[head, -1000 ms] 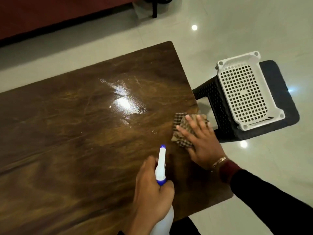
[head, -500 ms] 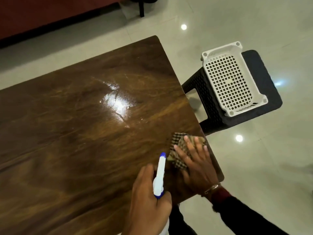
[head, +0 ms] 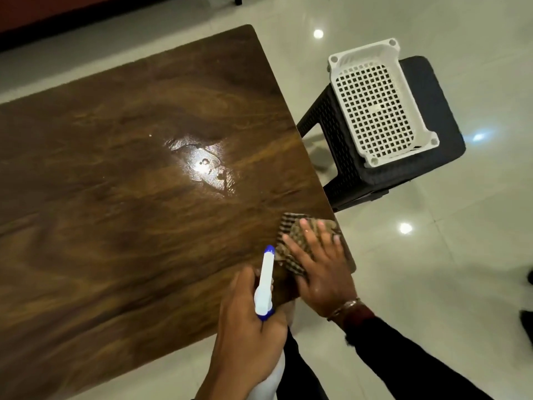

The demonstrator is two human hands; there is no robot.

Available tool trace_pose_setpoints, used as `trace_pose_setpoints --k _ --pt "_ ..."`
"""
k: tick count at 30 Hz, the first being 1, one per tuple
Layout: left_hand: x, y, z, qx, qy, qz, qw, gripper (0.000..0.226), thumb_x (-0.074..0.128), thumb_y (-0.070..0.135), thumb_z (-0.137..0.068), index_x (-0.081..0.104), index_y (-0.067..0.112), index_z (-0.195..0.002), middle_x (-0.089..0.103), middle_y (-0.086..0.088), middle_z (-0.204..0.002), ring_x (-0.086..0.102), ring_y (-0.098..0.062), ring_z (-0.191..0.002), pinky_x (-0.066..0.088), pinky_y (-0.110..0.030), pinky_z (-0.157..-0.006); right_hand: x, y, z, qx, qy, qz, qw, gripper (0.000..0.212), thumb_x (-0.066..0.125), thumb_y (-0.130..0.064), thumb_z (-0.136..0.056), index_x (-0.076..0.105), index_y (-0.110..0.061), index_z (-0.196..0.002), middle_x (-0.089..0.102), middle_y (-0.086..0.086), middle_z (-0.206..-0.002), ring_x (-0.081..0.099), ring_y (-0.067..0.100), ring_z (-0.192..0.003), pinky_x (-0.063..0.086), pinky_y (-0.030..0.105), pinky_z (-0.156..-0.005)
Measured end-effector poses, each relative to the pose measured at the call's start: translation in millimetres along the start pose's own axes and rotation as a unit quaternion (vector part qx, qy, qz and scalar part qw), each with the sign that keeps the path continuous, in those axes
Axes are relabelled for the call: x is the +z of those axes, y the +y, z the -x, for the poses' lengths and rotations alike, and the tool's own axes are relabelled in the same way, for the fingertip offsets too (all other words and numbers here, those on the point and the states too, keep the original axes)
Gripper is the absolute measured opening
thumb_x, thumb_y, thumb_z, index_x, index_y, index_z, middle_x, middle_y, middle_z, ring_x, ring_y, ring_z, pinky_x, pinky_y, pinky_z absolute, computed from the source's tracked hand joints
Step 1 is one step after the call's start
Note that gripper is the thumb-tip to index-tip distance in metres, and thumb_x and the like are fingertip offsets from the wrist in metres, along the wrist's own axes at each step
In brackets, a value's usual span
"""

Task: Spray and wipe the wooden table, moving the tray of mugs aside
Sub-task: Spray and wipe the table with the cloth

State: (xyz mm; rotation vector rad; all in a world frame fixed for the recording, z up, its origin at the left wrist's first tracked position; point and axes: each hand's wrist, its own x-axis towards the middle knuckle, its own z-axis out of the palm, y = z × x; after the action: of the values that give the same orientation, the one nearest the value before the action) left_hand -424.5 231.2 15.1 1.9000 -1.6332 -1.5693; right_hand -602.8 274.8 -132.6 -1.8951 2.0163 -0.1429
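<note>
Your right hand (head: 320,272) lies flat on the checked cloth (head: 291,241), fingers straight and spread. It presses the cloth onto the wooden table (head: 115,197) at the near right corner. The cloth's right side reaches the table's edge.

Your left hand (head: 251,321) wraps around the neck of the spray bottle (head: 266,280), fingers curled about it. The blue-tipped nozzle points forward over the tabletop, its tip just beside the cloth's left edge. The bottle's white body runs down below the hand, off the table's near edge.

A wet patch (head: 206,166) glistens on the tabletop, ahead of the cloth and apart from it.

The white perforated tray (head: 364,51) stands off the table, on a black stool (head: 432,105) just beside the table's right edge. A bracelet (head: 344,307) and a dark sleeve (head: 403,350) show at your right wrist.
</note>
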Motion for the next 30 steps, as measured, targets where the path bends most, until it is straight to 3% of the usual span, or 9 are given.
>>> trace_pose_setpoints --k 7,12,14,16,21,24,26,28,30 --pt "15 -18 16 -0.013 0.023 0.014 1.0 0.03 0.073 0.024 -0.068 0.053 0.038 -0.085 0.061 0.002 -0.087 0.062 -0.02 -0.079 0.056 -0.039 -0.072 -8 5 -63 0.14 0.05 -0.015 0.989 0.087 0.056 -0.044 -0.082 0.023 -0.041 -0.163 0.005 0.006 -0.175 0.004 0.041 -0.159 0.014 0.067 -0.123" --pt "15 -20 9 -0.022 0.029 0.015 0.999 0.039 0.072 0.003 -0.07 0.054 0.033 -0.089 0.058 0.006 -0.078 0.059 -0.015 -0.076 0.047 -0.017 -0.066 23 -47 5 -0.012 0.013 -0.016 1.0 0.085 0.066 -0.043 -0.085 0.028 -0.042 -0.161 0.007 0.003 -0.175 0.003 0.035 -0.161 0.019 0.066 -0.122" --pt "11 -25 5 -0.022 0.007 0.0 1.0 0.029 0.067 0.006 -0.069 0.057 0.022 -0.091 0.058 0.002 -0.082 0.059 -0.017 -0.076 0.053 -0.031 -0.067 25 -28 37 -0.024 0.006 -0.012 1.0 0.082 0.063 -0.042 -0.085 0.031 -0.04 -0.161 0.011 0.003 -0.175 0.007 0.036 -0.161 0.025 0.067 -0.119" --pt "3 -29 8 -0.032 0.013 0.004 0.999 0.029 0.065 0.014 -0.066 0.055 0.026 -0.091 0.06 -0.001 -0.085 0.061 -0.017 -0.078 0.056 -0.042 -0.071 15 0 39 0.03 0.006 -0.007 1.0 0.081 0.055 -0.041 -0.083 0.033 -0.036 -0.161 0.014 0.008 -0.174 0.011 0.042 -0.159 0.026 0.07 -0.116" --pt "-21 -44 23 -0.012 0.043 -0.016 0.999 0.035 0.066 0.023 -0.072 0.059 0.029 -0.106 0.064 0.008 -0.101 0.063 -0.012 -0.095 0.054 -0.032 -0.082 -1 -9 -57 0.209 0.056 -0.002 0.976 0.079 0.05 -0.049 -0.088 0.026 -0.038 -0.162 0.006 0.01 -0.174 0.005 0.05 -0.156 0.016 0.073 -0.119" --pt "-38 -52 21 -0.017 0.066 -0.017 0.998 0.036 0.067 0.02 -0.07 0.057 0.039 -0.099 0.067 0.007 -0.094 0.066 -0.018 -0.089 0.056 -0.037 -0.077 20 -82 -92 0.137 0.044 0.001 0.99 0.084 0.052 -0.052 -0.085 0.022 -0.042 -0.162 0.003 0.011 -0.175 0.0 0.05 -0.157 0.006 0.072 -0.122" --pt "-49 -55 18 -0.025 0.07 -0.015 0.997 0.039 0.068 0.02 -0.068 0.057 0.045 -0.096 0.067 0.01 -0.089 0.067 -0.015 -0.085 0.057 -0.033 -0.074 45 -135 -72 0.042 0.014 0.021 0.999 0.085 0.057 -0.057 -0.086 0.021 -0.045 -0.162 0.005 0.012 -0.175 0.004 0.051 -0.157 0.014 0.072 -0.12" --pt "-55 -58 15 -0.039 0.081 0.004 0.996 0.053 0.074 0.015 -0.066 0.058 0.058 -0.093 0.067 0.024 -0.089 0.066 -0.002 -0.086 0.051 -0.016 -0.072 66 -165 -24 -0.042 -0.005 0.032 0.999 0.073 0.054 -0.06 -0.095 0.027 -0.044 -0.161 0.014 0.011 -0.174 0.017 0.049 -0.156 0.032 0.072 -0.114" --pt "-61 -60 14 -0.057 0.092 0.019 0.994 0.064 0.079 0.002 -0.071 0.053 0.059 -0.086 0.062 0.033 -0.084 0.061 0.01 -0.084 0.044 -0.003 -0.07 70 -159 19 -0.076 -0.016 0.022 0.997 0.067 0.051 -0.056 -0.098 0.03 -0.042 -0.161 0.014 0.006 -0.174 0.018 0.044 -0.157 0.036 0.069 -0.112"
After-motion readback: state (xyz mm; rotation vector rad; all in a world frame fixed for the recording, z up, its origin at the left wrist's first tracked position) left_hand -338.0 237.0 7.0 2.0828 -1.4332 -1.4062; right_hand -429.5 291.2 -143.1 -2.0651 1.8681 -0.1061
